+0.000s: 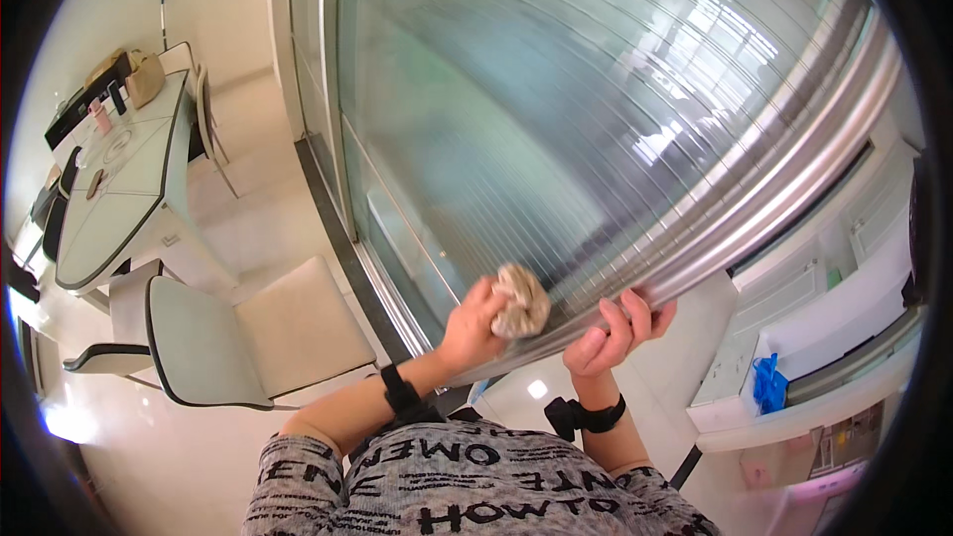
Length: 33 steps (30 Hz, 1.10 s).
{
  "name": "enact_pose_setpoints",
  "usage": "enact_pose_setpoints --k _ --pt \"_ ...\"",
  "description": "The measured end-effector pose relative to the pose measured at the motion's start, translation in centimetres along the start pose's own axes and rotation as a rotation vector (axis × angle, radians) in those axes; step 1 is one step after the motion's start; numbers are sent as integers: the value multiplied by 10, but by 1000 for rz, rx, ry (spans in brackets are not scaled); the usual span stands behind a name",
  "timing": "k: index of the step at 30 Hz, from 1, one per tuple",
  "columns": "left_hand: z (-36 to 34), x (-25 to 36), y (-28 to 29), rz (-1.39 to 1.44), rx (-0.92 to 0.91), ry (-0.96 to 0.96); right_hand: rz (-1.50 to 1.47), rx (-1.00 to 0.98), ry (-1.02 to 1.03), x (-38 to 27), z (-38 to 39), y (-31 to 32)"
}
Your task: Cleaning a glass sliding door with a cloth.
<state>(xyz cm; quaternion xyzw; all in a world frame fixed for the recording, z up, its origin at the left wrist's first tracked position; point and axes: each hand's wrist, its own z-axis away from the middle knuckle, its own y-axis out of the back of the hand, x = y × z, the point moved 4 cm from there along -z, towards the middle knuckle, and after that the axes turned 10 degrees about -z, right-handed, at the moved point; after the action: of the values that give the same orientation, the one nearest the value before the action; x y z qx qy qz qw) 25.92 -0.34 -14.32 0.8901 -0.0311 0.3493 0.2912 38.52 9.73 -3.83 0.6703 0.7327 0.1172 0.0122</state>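
Note:
A tall glass panel (586, 109) with fine ridged lines and a silver metal frame (754, 208) fills the upper middle. My left hand (476, 323) is closed around a crumpled beige cloth (521, 306), which lies against the glass near its bottom edge. Just to the right, my right hand (611, 337) has its fingers curled over the frame's edge, gripping it.
At left are a glass-topped table (124, 199) with several items and chairs, the nearest cream chair (293, 328) close to my left arm. A tall inner frame (298, 60) edges the panel. At right, a white cabinet (725, 397) holds a blue bag (769, 387).

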Motion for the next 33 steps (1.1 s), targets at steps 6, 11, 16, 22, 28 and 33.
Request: enact_pose_setpoints --k 6,11,16,22,28,33 --pt "-2 29 6 129 -268 -138 -108 -54 -28 -2 10 2" --pt "-67 93 49 132 -83 -305 -344 -1 -201 -2 -3 24" --pt "-92 127 64 149 55 -356 -512 31 -238 -1 3 48" --pt "-65 107 54 466 -181 -279 -551 -132 -493 4 5 45" --pt "-61 149 58 560 -484 -548 -992 -149 -973 14 10 46" --pt "-68 179 39 663 -502 -661 -1034 -321 -833 6 -18 67"
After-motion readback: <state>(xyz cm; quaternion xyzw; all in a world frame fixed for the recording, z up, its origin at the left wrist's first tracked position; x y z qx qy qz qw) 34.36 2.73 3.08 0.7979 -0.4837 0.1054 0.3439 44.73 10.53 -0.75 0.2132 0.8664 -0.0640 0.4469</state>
